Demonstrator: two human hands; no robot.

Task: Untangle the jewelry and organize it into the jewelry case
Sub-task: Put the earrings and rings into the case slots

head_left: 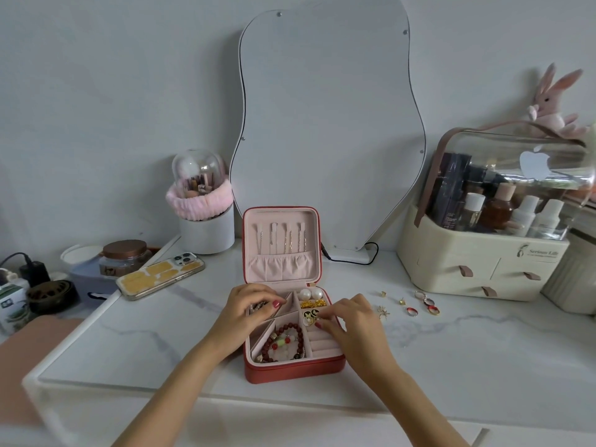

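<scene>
A red jewelry case with a pink lining lies open at the table's middle, its lid upright with hair clips in it. A dark red bead bracelet lies in the front compartment. Two pearls and gold pieces sit in the back right slots. My left hand rests curled on the case's back left compartment, fingers over a small metal piece. My right hand pinches a small black and gold piece over the ring rolls. Several loose earrings and rings lie on the table to the right.
A phone lies at the left. A white cup with a pink band stands behind it. A wavy mirror leans against the wall. A cream cosmetics organiser stands at the right. A jar and small items crowd the far left.
</scene>
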